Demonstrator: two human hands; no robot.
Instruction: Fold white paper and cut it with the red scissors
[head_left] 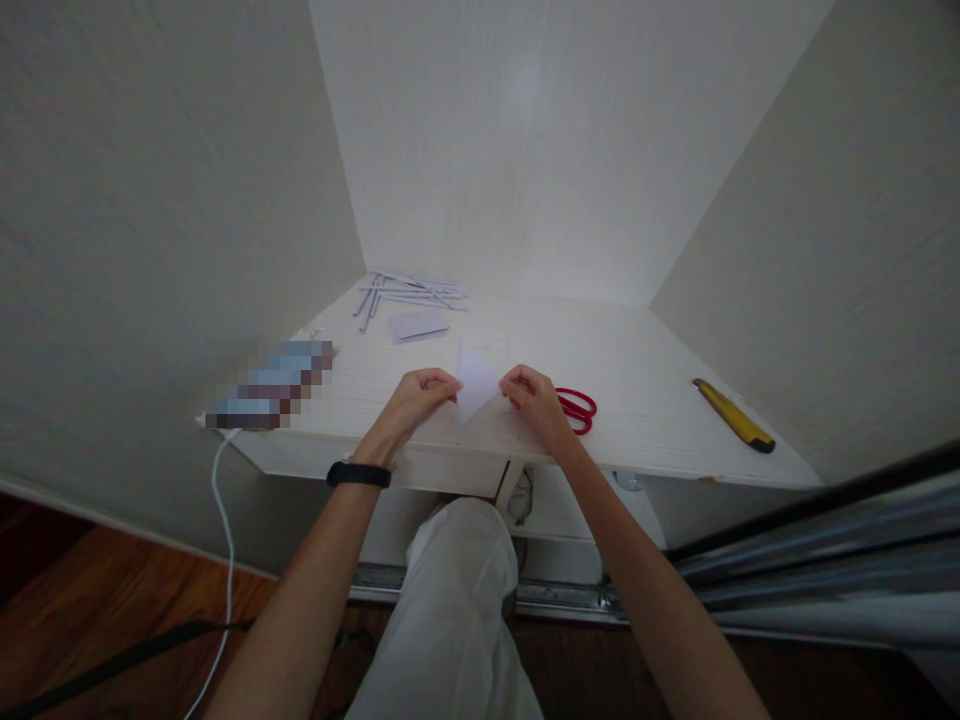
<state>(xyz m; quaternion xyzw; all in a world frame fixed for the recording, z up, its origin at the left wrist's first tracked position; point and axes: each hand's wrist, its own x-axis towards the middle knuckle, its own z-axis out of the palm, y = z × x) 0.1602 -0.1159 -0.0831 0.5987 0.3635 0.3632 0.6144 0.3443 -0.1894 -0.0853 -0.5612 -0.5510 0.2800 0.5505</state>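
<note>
A small white piece of paper [475, 383], triangular in outline, is held up just above the front of the white desk. My left hand [421, 398] pinches its left side between thumb and fingers. At its right corner, my right hand [531, 396] pinches it in the same way. Red-handled scissors [577, 408] lie beside my right hand, their blades hidden behind it. Behind the paper, a small stack of white paper pieces [418, 327] rests on the desk. Farther back lies a loose pile of thin white paper sticks [409, 291].
A yellow utility knife [733, 415] lies at the desk's right side. On the left edge sits a blurred-out device [274, 385] with a white cable [226, 530] hanging down. Walls enclose the white desk [630, 370] at the back and both sides.
</note>
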